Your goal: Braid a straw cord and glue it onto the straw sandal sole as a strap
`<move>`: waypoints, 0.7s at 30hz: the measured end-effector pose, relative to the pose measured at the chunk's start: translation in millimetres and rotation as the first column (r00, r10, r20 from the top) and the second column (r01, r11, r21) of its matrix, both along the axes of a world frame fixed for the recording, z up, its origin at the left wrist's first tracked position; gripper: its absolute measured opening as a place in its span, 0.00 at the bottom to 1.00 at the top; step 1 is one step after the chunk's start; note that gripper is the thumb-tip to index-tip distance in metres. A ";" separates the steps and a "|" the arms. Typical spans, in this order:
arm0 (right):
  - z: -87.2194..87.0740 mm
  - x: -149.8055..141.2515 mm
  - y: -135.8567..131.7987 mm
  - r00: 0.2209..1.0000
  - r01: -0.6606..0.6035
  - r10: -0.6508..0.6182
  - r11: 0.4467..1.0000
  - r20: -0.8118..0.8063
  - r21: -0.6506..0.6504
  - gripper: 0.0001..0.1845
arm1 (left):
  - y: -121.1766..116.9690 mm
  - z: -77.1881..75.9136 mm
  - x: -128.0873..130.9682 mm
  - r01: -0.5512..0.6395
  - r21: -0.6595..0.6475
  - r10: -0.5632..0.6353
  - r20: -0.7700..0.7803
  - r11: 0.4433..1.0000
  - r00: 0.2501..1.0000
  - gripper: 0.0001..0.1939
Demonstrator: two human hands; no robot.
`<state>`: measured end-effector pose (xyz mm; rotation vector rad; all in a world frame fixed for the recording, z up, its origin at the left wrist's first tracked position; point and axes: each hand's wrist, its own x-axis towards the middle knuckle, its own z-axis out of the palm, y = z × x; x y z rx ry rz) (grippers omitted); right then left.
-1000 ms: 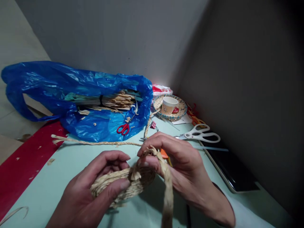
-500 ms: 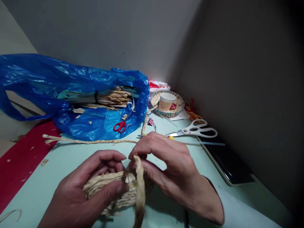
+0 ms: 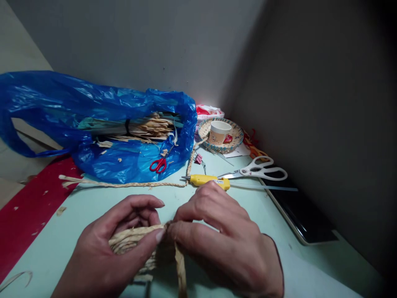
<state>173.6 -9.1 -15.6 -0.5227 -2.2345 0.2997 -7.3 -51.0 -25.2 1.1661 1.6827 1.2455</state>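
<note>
My left hand [image 3: 114,244] is closed around the left side of a coiled piece of woven straw [image 3: 133,240], its thumb lying along the near face. At the top right of the coils, my right hand [image 3: 220,236] pinches with thumb and forefinger, meeting my left thumb tip. A loose straw strand [image 3: 180,269] hangs from beneath the right fingers toward the bottom of the view. The right part of the woven piece is hidden behind my right hand. Just beyond the knuckles lies a yellow glue gun [image 3: 204,181] with a clear glue stick in its rear.
A blue plastic bag [image 3: 124,161] holding bundled straw [image 3: 151,126] and red scissors [image 3: 159,165] lies at back left. A braided cord [image 3: 124,184] runs before it. Behind right are a shallow basket [image 3: 238,138] with a cup [image 3: 218,132], white-handled scissors [image 3: 263,169] and a black tablet [image 3: 304,215].
My right hand has moved down, turned and closed over the woven piece's top right, taking the strand under its fingers. The yellow glue gun is more exposed. My left hand keeps its hold.
</note>
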 end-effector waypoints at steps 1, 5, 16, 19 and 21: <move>1.0 0.5 -0.9 1.000 -0.002 0.002 1.000 0.022 0.003 0.15 | -0.1 -0.2 0.3 -0.011 0.003 0.011 -0.003 1.000 1.000 0.11; 2.8 1.2 0.3 0.986 -0.132 0.121 0.987 0.118 0.094 0.20 | 0.2 0.0 0.4 -0.049 0.015 0.049 -0.042 0.999 0.998 0.10; -4.0 -5.1 -4.0 1.000 0.003 -0.001 0.869 0.005 -0.495 0.07 | -13.0 -13.6 -12.4 0.048 0.216 0.052 -0.433 0.975 0.900 0.11; -6.1 -8.0 -9.8 1.000 0.030 -0.024 0.833 0.018 -0.552 0.05 | -15.6 -17.0 -13.5 0.050 0.239 0.075 -0.488 0.970 0.870 0.11; -8.6 -10.3 -11.6 0.999 0.049 -0.045 0.830 0.020 -0.555 0.03 | -15.3 -17.8 -13.3 0.061 0.240 0.064 -0.479 0.969 0.876 0.11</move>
